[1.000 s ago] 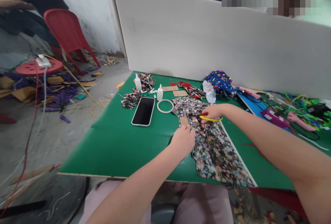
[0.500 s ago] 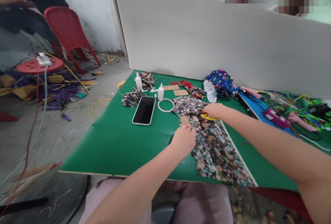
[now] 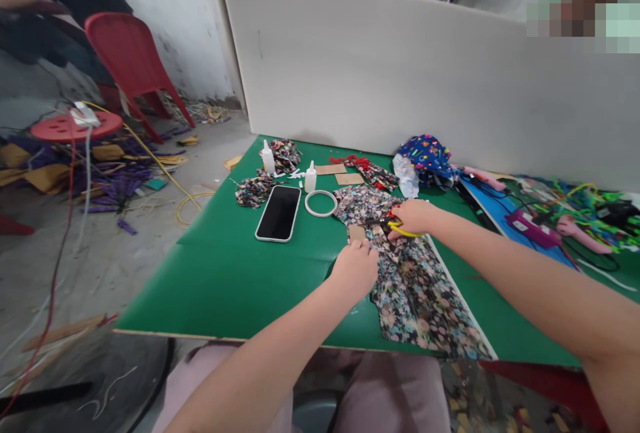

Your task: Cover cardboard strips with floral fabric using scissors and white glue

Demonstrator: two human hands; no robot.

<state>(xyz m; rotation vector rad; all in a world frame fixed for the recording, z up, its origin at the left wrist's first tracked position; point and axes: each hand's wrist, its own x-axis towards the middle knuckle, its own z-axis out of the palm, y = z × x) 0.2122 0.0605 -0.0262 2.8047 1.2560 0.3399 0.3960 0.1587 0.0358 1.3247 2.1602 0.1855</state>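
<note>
A long piece of dark floral fabric (image 3: 415,293) lies on the green table (image 3: 240,280), reaching from the middle to the front edge. My left hand (image 3: 354,270) is closed in a fist on the fabric's left edge, just below a small brown cardboard piece (image 3: 357,233). My right hand (image 3: 413,217) grips yellow-handled scissors (image 3: 395,225), whose dark blades point left over the fabric near the cardboard piece.
A black phone (image 3: 279,213), a white ring (image 3: 321,204), two small glue bottles (image 3: 310,178), fabric scraps (image 3: 254,190) and cardboard pieces lie further back. Blue patterned cloth (image 3: 425,153), glue guns and tangled cords sit at the right. A white board (image 3: 400,73) walls the table's back. A red chair (image 3: 127,60) stands left.
My right hand has turned the scissors so the blades now show, pointing left over the fabric. My left hand has stayed in place. One person behind the board has gone from view.
</note>
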